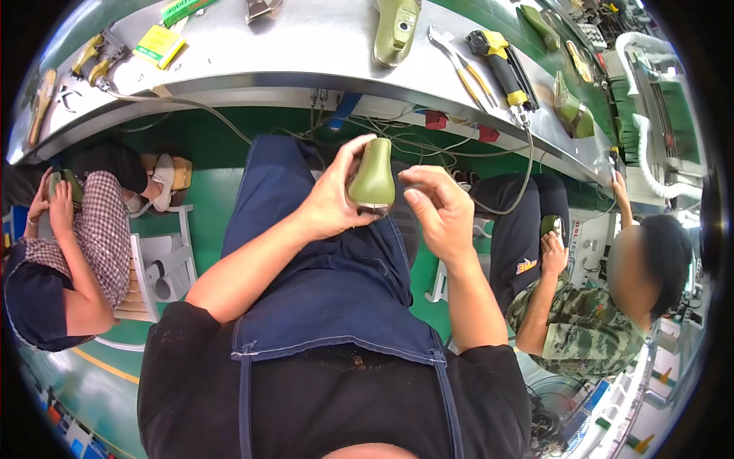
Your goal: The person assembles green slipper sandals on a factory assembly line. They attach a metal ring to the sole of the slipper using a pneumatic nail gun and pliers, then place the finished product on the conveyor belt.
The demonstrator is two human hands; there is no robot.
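Fingers of the left hand [329,202] are clamped on a smooth, glossy, olive-green, bulb-shaped piece [373,180], the index finger lying by its narrow end and the thumb bent beneath its broad end. The piece is held up above the navy-blue cloth apron with pale stitching [306,287], directly to the left of the right fingertips. Its long axis runs nearly straight out from the wearer's body: the slim end points past the left index finger toward the pale, shiny metal workbench [290,55], while the wide end, edged with a darker rim, comes back toward the left thumb. The right hand [449,216] stands just beside the piece without touching it; its thumb and fingers are apart, nothing between them, their tips facing the right flank of the broad half across a narrow gap. The left hand is thus the nearer one, being in contact. Farther out beyond the right fingers, well apart from them, lie metal pliers with orange-yellow handles [451,49] and a yellow-and-black power tool [506,70]. The left fingertips behind the piece cannot all be made out.
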